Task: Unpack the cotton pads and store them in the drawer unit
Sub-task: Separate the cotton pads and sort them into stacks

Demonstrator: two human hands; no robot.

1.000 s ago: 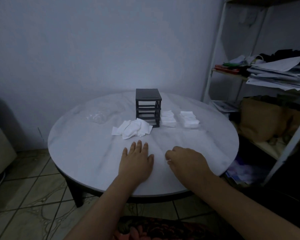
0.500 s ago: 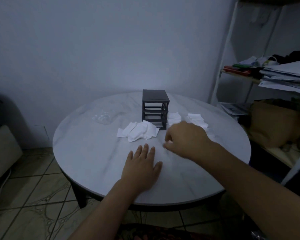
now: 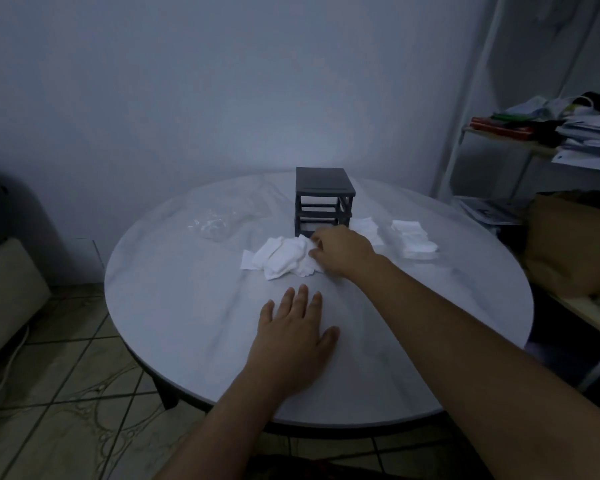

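A small dark drawer unit (image 3: 323,200) stands at the middle back of the round white table (image 3: 194,306). In front of it lies a loose heap of white cotton pads (image 3: 279,259). My right hand (image 3: 342,249) reaches over the heap's right edge, its fingers curled on the pads. My left hand (image 3: 295,336) lies flat on the table, nearer to me, holding nothing. Two neater stacks of cotton pads sit right of the unit, one (image 3: 369,228) partly hidden by my right hand, the other (image 3: 413,239) farther right.
A crumpled clear plastic wrapper (image 3: 212,226) lies left of the drawer unit. A white metal shelf (image 3: 471,109) with papers and a brown bag (image 3: 568,237) stands to the right. A tiled floor lies below on the left.
My right hand has moved forward and left across the table, from near its front edge to the loose heap of pads. My left hand has stayed flat on the table.
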